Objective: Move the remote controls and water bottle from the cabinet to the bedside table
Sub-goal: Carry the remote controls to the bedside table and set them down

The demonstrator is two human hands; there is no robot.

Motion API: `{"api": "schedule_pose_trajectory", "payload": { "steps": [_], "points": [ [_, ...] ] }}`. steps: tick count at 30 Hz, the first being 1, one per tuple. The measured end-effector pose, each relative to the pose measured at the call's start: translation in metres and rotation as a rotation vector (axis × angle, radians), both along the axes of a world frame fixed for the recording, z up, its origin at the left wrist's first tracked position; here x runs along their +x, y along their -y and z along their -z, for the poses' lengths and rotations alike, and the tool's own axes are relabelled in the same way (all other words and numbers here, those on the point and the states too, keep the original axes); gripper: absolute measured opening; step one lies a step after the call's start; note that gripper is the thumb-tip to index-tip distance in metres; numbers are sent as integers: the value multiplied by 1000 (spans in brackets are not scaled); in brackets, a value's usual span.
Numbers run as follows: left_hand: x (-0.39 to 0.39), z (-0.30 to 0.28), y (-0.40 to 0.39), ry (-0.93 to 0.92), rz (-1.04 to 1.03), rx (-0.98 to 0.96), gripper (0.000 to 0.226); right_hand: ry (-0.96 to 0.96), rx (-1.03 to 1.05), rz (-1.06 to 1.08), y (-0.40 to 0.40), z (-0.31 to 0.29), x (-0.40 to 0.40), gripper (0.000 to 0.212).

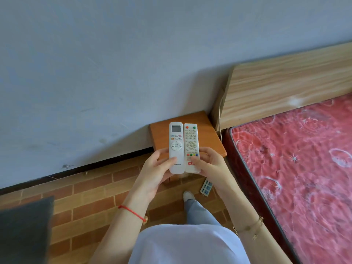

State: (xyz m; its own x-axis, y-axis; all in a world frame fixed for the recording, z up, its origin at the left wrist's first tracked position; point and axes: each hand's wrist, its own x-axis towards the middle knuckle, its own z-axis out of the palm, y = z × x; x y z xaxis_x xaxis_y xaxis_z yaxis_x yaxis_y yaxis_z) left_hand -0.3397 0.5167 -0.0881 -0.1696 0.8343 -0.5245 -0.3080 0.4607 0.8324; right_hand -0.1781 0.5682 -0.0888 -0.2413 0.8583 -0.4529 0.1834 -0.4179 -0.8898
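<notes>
two white remote controls, held side by side and touching along their long edges, buttons facing up, above the near edge of the bedside table (207, 134). left item: air-conditioner remote (176, 147), small grey display at its far end, round pad at mid-length; left hand (157, 168) curled around its lower part, thumb lying across the front. right item: tv remote (192, 147), red and green buttons at its far end, a row of coloured keys lower down; right hand (210, 164) curled around its lower part, thumb on the front near the coloured keys. bedside table: small, orange-brown wood, set against the pale wall (114, 73), just beside the wooden headboard (285, 88). bed: red patterned mattress (304, 159) at right. floor: brick-pattern tiles (85, 197); one small power strip (206, 186) lying near the person's white shoe (188, 195). wrists: red string bracelet (131, 212) on the left, gold chain bracelet (251, 226) on the right. water bottle: not seen in this view.
</notes>
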Motion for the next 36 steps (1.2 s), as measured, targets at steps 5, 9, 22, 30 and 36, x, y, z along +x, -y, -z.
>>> {"api": "schedule_pose_trajectory", "payload": {
  "steps": [5,9,22,30,36],
  "points": [
    [4,19,-62,17,-112,-61,42,120,-12,-118,-77,15,-9,34],
    [6,41,-111,45,-214,-102,42,178,-47,-201,-136,33,-17,34],
    [-32,175,-218,98,-351,-295,46,303,-187,-315,-261,170,-71,43],
    [-43,297,-246,47,-296,-464,42,466,-232,-353,-289,283,-94,43],
    [-42,370,-257,-84,-254,-518,36,543,-251,-338,-294,364,-103,40]
  ]
}}
